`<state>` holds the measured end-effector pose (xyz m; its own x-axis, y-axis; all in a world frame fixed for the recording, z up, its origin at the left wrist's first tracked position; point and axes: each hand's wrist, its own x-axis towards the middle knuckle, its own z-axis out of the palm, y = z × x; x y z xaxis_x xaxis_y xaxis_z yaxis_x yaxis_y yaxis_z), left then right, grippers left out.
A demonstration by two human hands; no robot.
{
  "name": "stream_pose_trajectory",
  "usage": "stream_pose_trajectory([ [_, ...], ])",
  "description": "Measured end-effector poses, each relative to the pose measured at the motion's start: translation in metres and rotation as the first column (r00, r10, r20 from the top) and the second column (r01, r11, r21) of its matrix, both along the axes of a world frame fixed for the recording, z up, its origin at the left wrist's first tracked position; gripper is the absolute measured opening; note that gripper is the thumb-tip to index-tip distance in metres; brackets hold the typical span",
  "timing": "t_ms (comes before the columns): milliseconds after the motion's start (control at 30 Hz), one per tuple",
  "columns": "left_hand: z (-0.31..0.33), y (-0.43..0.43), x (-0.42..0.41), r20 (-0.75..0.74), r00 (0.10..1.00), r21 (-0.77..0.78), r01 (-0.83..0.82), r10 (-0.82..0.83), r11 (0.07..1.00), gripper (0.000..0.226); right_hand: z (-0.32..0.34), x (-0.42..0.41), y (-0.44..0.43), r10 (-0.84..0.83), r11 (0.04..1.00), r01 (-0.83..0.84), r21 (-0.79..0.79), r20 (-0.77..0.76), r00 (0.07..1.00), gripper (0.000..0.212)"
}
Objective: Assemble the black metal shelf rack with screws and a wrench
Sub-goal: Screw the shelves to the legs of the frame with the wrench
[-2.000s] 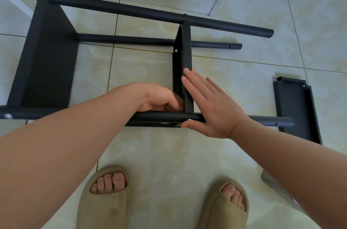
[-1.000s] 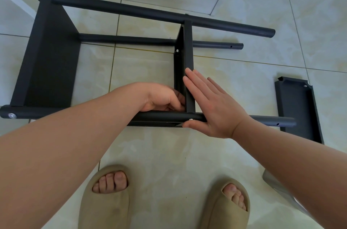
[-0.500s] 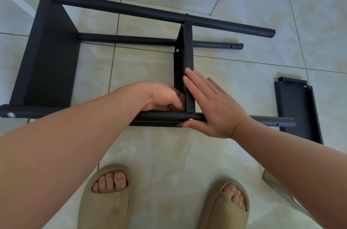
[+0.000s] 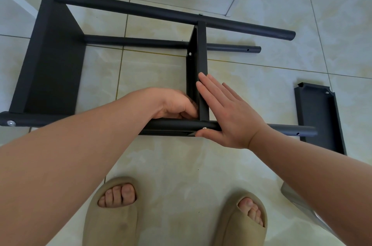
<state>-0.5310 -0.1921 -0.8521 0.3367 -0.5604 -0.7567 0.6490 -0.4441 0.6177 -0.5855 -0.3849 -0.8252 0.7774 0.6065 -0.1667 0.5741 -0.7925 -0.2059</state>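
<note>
Here, the rack (image 4: 161,12) is lying sideways on the floor (image 4: 261,88). The right hand (image 4: 231,116) is pressing flat, fingers straight and together, against the middle shelf (image 4: 202,54), thumb beside a screw (image 4: 204,128) in the near tube (image 4: 171,124). The left hand (image 4: 175,104) is curling its fingers at the shelf's inner corner; whether they are pinching anything, I cannot tell.

Both forearms reach inward. The left hand (image 4: 175,104) curls its fingers, tips hidden; the right hand (image 4: 227,112) lies flat, fingers straight, thumb spread.

Matt black rack (image 4: 54,60), seemingly metal
</note>
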Motion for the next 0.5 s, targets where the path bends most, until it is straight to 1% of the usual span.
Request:
stream_pose_trajectory([
  [267,-0.003,0.0018,0.0018,0.013,1.0,-0.01,-0.007,0.007,1.0,0.019,0.0003,0.0,0.0002,0.001,1.0,-0.001,-0.003,-0.004,1.0,0.103],
  [500,-0.0067,0.0027,0.0022,-0.012,1.0,-0.051,-0.014,0.014,0.999,0.019,0.0005,0.0001,0.0002,0.003,1.0,-0.003,-0.015,-0.005,1.0,0.103],
])
